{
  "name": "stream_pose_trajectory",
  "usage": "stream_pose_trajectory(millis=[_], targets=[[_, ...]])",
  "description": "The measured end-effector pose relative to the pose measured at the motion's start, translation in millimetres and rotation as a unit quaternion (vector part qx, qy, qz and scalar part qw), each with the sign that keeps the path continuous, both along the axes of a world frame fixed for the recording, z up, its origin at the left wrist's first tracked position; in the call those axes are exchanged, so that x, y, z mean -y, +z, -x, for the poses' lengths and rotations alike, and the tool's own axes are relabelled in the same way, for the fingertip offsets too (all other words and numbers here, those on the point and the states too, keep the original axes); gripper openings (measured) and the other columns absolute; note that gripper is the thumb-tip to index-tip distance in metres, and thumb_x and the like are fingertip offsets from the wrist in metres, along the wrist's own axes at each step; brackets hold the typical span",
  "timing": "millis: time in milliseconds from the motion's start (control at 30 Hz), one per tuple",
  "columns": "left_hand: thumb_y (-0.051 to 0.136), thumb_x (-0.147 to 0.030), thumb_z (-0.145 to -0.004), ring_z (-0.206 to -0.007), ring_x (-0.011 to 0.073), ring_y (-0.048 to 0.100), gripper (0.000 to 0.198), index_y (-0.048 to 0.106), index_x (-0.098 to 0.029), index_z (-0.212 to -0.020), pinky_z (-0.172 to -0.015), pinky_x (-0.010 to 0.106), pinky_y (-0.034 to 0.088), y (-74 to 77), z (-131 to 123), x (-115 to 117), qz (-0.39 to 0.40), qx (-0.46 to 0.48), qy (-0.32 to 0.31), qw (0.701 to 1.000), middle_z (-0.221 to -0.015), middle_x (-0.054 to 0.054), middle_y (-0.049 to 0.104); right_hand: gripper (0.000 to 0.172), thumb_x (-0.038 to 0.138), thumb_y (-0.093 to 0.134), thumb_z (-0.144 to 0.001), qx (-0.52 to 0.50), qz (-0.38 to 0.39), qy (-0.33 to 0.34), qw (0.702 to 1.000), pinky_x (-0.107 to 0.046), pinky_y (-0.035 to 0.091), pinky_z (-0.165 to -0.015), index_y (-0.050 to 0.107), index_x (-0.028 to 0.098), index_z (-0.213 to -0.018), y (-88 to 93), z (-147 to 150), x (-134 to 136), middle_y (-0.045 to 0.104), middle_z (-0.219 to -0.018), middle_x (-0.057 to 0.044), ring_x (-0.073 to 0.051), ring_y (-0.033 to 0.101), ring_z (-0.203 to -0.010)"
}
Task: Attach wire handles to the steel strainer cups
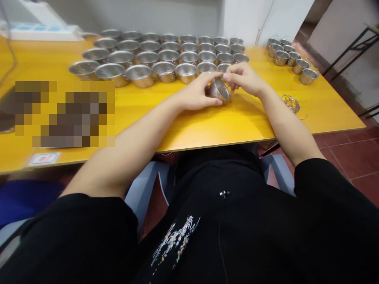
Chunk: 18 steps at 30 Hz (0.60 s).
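Observation:
A small perforated steel cup (219, 90) is held tilted just above the yellow table (242, 118), its mouth turned toward me. My left hand (197, 92) grips its left side with thumb and fingers curled round it. My right hand (244, 78) pinches its upper right rim with bent fingers. Both hands touch the cup, right in front of the nearest row of identical cups.
Several rows of steel cups (154, 55) cover the table's far middle. A smaller group of cups with wire handles (291, 59) stands at the far right. A pile of wire handles (291, 103) lies by my right forearm. A white device (41, 23) sits far left.

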<state>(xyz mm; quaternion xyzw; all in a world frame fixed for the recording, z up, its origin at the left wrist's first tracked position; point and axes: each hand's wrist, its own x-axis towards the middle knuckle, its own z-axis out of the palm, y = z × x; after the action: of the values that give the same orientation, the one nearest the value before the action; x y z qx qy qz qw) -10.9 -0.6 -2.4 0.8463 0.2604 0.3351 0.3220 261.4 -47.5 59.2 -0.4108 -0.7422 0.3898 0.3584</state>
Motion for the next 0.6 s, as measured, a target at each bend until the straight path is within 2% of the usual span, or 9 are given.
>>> stream_pose_trajectory(millis=[133, 267, 467, 600], targets=[[0.12, -0.081, -0.059, -0.175, 0.0589, 0.062, 0.111, 0.086, -0.04, -0.156, -0.157, 0.082, 0.044, -0.4, 2, 3, 0.001, 0.01, 0.0, 1.0, -0.172, 0.012, 0.081, 0.062, 0.052, 0.107, -0.11, 0.012, -0.013, 0.009, 1.0, -0.029, 0.06, -0.061, 0.061, 0.027, -0.076, -4.4, -1, -5, 0.062, -0.07, 0.001, -0.023, 0.065, -0.071], [0.117, -0.09, -0.064, -0.177, 0.0582, 0.061, 0.113, 0.085, -0.038, -0.159, -0.158, 0.08, 0.045, 2.3, 2, 8, -0.007, 0.011, -0.009, 1.0, -0.171, 0.012, 0.082, 0.062, 0.049, 0.102, -0.115, 0.006, -0.02, 0.036, 0.999, -0.027, 0.06, -0.066, 0.059, 0.026, -0.077, -9.4, -3, -12, 0.062, -0.07, 0.0, -0.02, 0.062, -0.069], [0.116, -0.09, -0.065, -0.177, 0.0619, 0.06, 0.117, 0.084, -0.038, -0.165, -0.156, 0.086, 0.044, 5.4, 3, 11, -0.007, 0.0, -0.005, 1.0, -0.176, 0.012, 0.08, 0.065, 0.055, 0.103, -0.116, 0.001, -0.011, 0.057, 0.998, -0.028, 0.06, -0.065, 0.058, 0.026, -0.079, -5.0, -1, -5, 0.056, -0.066, 0.003, -0.02, 0.058, -0.066], [0.116, -0.089, -0.069, -0.178, 0.0611, 0.059, 0.114, 0.084, -0.038, -0.166, -0.155, 0.084, 0.048, 4.2, 4, 12, -0.011, 0.006, -0.011, 1.0, -0.177, 0.011, 0.08, 0.067, 0.057, 0.102, -0.115, 0.009, 0.012, 0.054, 0.998, -0.028, 0.057, -0.061, 0.057, 0.026, -0.077, -0.4, 1, 1, 0.057, -0.064, 0.002, -0.019, 0.054, -0.063]])
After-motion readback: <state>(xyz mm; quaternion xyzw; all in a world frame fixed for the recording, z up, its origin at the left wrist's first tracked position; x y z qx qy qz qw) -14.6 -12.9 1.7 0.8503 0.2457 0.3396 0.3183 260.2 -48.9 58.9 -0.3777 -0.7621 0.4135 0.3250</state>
